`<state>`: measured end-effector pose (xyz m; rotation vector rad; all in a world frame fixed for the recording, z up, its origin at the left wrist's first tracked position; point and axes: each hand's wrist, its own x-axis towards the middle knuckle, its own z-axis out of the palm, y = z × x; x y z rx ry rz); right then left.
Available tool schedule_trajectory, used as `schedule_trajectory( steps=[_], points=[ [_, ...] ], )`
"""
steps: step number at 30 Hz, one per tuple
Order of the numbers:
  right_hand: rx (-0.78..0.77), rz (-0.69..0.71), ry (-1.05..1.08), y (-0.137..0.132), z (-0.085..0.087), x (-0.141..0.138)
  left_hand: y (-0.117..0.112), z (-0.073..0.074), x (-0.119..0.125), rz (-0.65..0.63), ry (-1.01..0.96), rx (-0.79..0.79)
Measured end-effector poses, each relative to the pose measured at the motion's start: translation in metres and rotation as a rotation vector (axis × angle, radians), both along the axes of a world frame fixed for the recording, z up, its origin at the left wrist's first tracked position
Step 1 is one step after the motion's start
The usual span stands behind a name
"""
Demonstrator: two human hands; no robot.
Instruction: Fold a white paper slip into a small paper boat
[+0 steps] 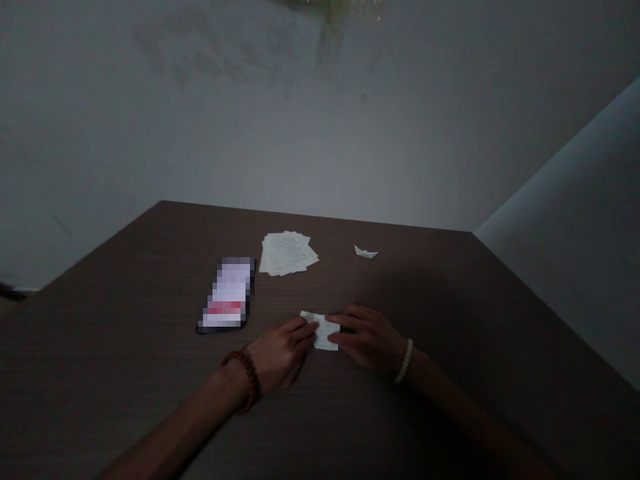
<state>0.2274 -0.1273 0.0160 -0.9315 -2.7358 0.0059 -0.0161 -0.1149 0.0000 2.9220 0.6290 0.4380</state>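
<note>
A small piece of printed white paper [326, 335] lies on the brown table, with both hands on it. My left hand [280, 351] grips its left side, the fingers bent and pressed together at the edge. From the right, my right hand [369, 337] pinches the paper's right edge between thumb and fingers. The undersides of both hands' fingers are hidden. Beyond them to the right sits a small folded paper boat [366, 253]. A loose stack of printed paper sheets [287, 255] is fanned out behind my left hand.
A phone [227, 293] with a lit, pixelated screen lies left of the hands. The wooden table [125, 287] ends at a grey wall [310, 133] at the back. Another wall surface [580, 233] slopes along the right. Shadow covers the table's right side.
</note>
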Motion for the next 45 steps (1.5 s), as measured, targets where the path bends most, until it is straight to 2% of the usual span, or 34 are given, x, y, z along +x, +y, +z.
schedule_trajectory(
  steps=[8,20,30,38,45],
  points=[
    [-0.069,0.008,0.048,0.004,-0.002,0.003,-0.005,0.009,0.003,-0.041,0.048,-0.006],
    [-0.038,0.039,0.105,0.008,0.003,0.004,-0.007,0.013,0.002,-0.038,0.167,-0.02],
    [-0.127,0.032,0.162,0.01,0.002,0.004,-0.008,0.006,0.001,-0.032,0.014,0.037],
    [-0.221,0.025,0.259,0.017,0.0,-0.002,-0.009,0.018,0.001,-0.013,0.078,-0.026],
    [-0.26,0.041,0.292,0.021,0.0,-0.005,-0.009,0.018,0.003,0.003,0.121,-0.039]
  ],
)
